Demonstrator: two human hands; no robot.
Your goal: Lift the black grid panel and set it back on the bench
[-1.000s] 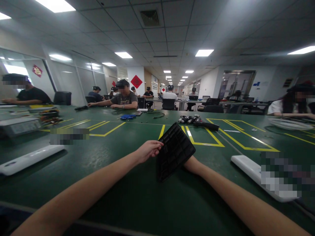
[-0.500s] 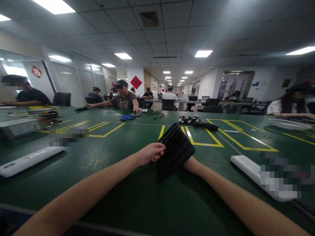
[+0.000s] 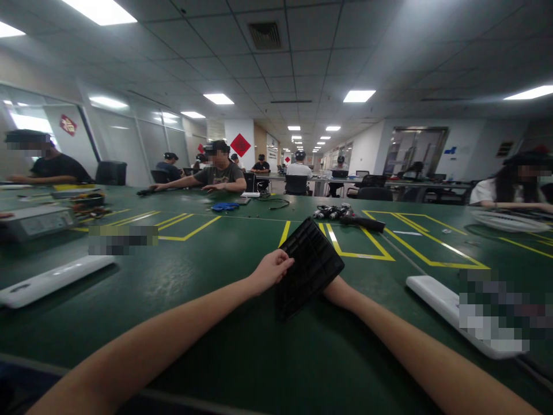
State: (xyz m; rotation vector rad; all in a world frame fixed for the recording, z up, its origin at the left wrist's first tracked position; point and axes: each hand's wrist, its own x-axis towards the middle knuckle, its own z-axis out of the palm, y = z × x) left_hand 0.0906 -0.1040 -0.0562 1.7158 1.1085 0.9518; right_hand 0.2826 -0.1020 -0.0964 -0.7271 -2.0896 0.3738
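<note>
A thin black panel (image 3: 311, 262) with a grid of raised ribs is held tilted above the green table, in the middle of the head view. My right hand (image 3: 339, 291) grips it from behind at the lower right; the panel hides those fingers. At the panel's left side, my left hand (image 3: 273, 270) has its thumb and fingers pressed together, the tips overlapping the ribbed face. Whatever may be between these fingertips is too small to make out.
The green table (image 3: 194, 311) carries yellow tape outlines. White power-strip-like bars lie left (image 3: 56, 281) and right (image 3: 449, 308). Beyond are a bundle of black cables (image 3: 332, 211), a black handle-shaped thing (image 3: 365, 222), a blue item (image 3: 225, 206) and a grey metal box (image 3: 38, 222). Several people sit around.
My left hand has shifted slightly, its fingers now a little further over the panel. The panel and right hand barely moved. The co-worker across the table has drawn one arm back.
</note>
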